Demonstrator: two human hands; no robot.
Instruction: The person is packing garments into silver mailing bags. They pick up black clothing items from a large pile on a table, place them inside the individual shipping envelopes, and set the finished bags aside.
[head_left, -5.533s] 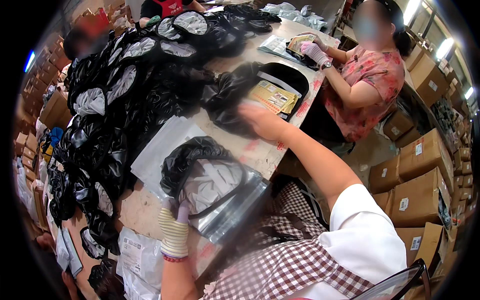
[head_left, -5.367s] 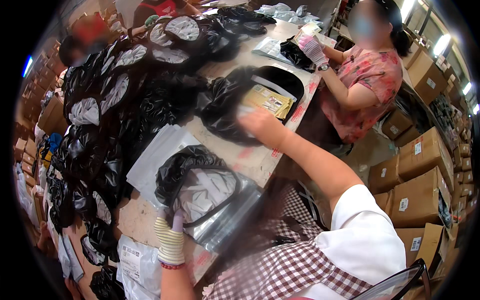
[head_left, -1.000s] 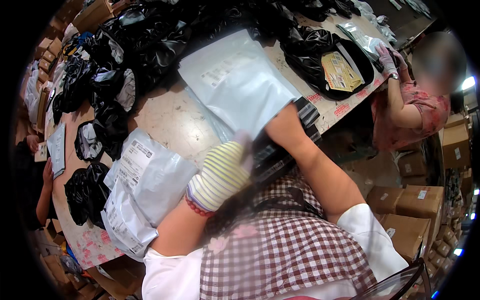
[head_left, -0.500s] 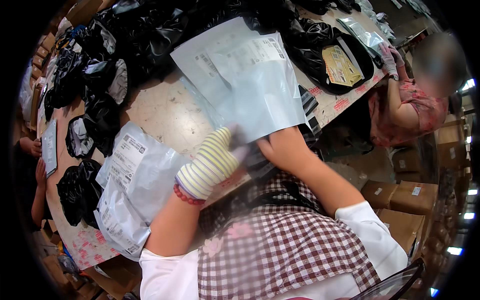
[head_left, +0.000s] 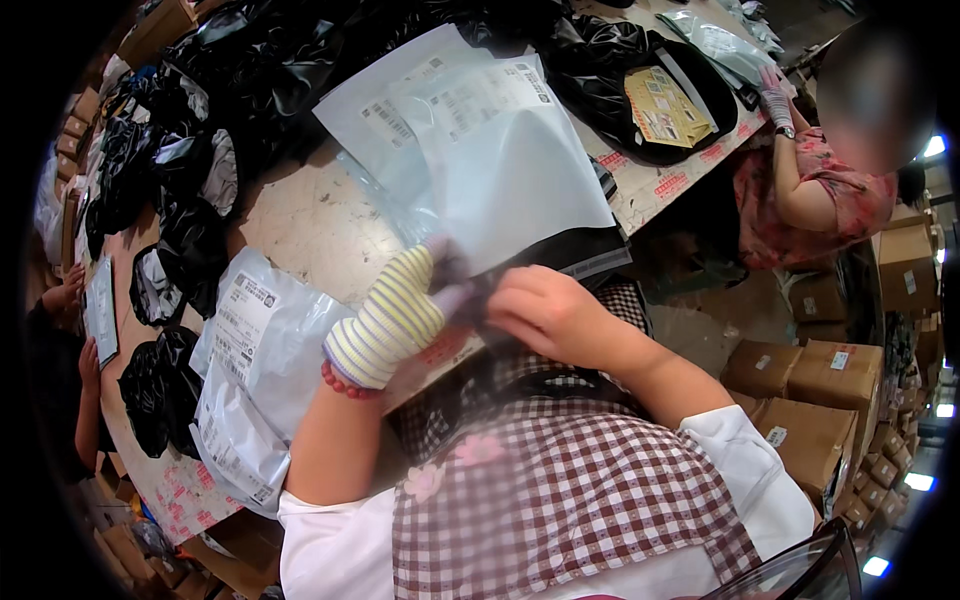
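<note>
My left hand (head_left: 385, 315), in a yellow-and-white striped glove with grey fingertips, closes on the near corner of a black plastic mailing bag (head_left: 560, 250); its fingertips are blurred. Close beside them is my bare right hand (head_left: 550, 312), its fingers bent and pressed together at the bag's near edge. What it pinches is too blurred to make out. On top of the black bag lies a pale mailing bag with a label (head_left: 515, 170), overlapping another white labelled mailing bag (head_left: 375, 115). A red bead bracelet (head_left: 350, 382) circles my left wrist.
White labelled parcels (head_left: 260, 330) lie left of my left hand. Black plastic bags (head_left: 270, 70) crowd the table's far and left sides. A black bag holds a yellow envelope (head_left: 665, 105). People work at right (head_left: 815, 195) and left (head_left: 85, 370). Cardboard boxes (head_left: 835, 375) stand at right.
My right hand has come out from beneath the pale mailing bag and moved left toward my left hand. More of the black bag now shows below the pale one.
</note>
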